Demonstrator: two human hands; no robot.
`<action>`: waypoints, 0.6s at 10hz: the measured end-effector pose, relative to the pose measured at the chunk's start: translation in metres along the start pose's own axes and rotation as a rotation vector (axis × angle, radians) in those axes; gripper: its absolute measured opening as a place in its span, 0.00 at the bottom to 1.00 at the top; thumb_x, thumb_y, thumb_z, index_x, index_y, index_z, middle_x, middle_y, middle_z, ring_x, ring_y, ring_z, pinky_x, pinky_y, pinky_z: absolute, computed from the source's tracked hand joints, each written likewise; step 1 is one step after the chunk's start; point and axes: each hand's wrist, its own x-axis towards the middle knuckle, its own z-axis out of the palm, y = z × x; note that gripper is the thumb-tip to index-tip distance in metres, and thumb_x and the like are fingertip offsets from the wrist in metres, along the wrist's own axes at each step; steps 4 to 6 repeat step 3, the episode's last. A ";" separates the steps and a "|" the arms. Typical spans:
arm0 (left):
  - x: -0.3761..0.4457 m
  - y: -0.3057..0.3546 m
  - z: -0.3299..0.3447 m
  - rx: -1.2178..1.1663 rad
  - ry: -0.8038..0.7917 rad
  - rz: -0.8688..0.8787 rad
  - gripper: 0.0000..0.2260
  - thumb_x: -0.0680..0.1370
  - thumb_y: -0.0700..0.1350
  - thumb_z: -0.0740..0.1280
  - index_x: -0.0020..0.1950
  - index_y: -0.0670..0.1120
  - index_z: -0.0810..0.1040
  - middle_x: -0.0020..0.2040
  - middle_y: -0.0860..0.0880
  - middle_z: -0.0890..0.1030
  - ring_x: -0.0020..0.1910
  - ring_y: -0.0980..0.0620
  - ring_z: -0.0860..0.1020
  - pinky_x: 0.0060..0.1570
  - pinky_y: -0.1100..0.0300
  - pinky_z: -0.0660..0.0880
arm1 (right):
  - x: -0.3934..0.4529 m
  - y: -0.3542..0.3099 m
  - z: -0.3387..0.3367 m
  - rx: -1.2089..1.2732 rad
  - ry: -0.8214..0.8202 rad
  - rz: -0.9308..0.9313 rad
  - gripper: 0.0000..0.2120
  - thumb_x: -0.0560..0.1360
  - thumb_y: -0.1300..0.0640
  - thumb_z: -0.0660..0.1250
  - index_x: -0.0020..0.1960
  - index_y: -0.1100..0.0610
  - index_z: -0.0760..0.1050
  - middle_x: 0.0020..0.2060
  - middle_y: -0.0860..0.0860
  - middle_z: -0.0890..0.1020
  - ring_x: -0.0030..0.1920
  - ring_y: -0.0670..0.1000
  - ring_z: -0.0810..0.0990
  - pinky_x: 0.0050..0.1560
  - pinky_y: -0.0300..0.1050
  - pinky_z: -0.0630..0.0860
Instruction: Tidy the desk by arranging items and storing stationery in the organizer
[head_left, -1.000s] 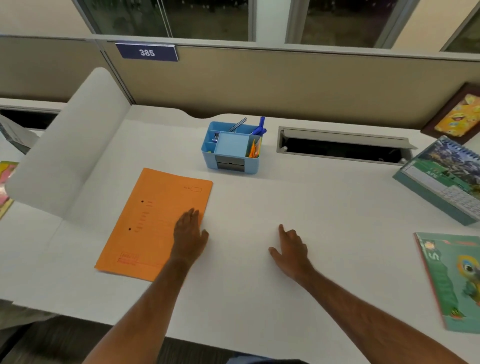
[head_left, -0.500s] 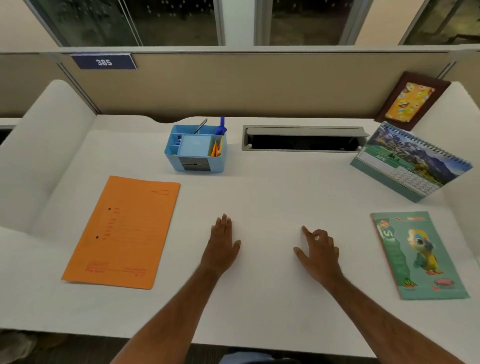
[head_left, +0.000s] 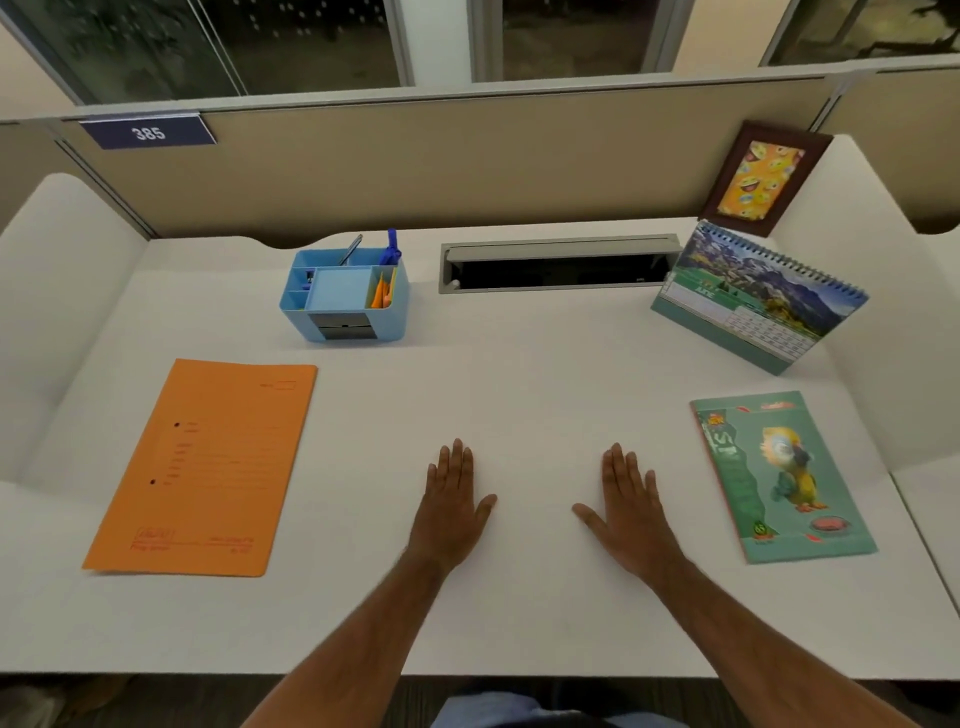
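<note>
A light blue desk organizer (head_left: 344, 296) stands at the back of the white desk (head_left: 519, 374), holding pens, a blue marker and orange items. An orange folder (head_left: 208, 467) lies flat at the left. At the right lies a green notebook (head_left: 779, 475) with a parrot on its cover. My left hand (head_left: 452, 501) and my right hand (head_left: 626, 501) rest palm down on the bare desk between them, fingers straight, holding nothing.
A spiral desk calendar (head_left: 753, 299) stands at the back right, with a framed emoji picture (head_left: 761, 179) leaning on the partition behind it. A grey cable slot (head_left: 556, 262) is set in the desk's back. White side dividers (head_left: 62, 291) flank the desk.
The view has swung to the right and centred on the desk. My left hand came off the orange folder. My right hand's curled fingers have flattened onto the desk.
</note>
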 end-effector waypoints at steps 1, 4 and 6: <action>-0.003 0.007 0.006 0.004 -0.013 -0.013 0.42 0.78 0.68 0.36 0.83 0.40 0.37 0.82 0.45 0.34 0.82 0.46 0.36 0.81 0.52 0.37 | 0.001 0.004 0.002 0.005 -0.006 -0.026 0.54 0.70 0.23 0.27 0.81 0.63 0.37 0.80 0.57 0.37 0.81 0.58 0.38 0.79 0.56 0.38; 0.001 0.012 0.006 -0.038 0.011 -0.011 0.49 0.72 0.74 0.25 0.83 0.41 0.36 0.82 0.46 0.34 0.82 0.47 0.35 0.81 0.51 0.39 | 0.010 0.006 -0.007 0.024 0.020 -0.060 0.55 0.69 0.24 0.24 0.81 0.64 0.37 0.81 0.59 0.37 0.81 0.58 0.37 0.78 0.50 0.35; 0.001 0.012 0.006 -0.038 0.011 -0.011 0.49 0.72 0.74 0.25 0.83 0.41 0.36 0.82 0.46 0.34 0.82 0.47 0.35 0.81 0.51 0.39 | 0.010 0.006 -0.007 0.024 0.020 -0.060 0.55 0.69 0.24 0.24 0.81 0.64 0.37 0.81 0.59 0.37 0.81 0.58 0.37 0.78 0.50 0.35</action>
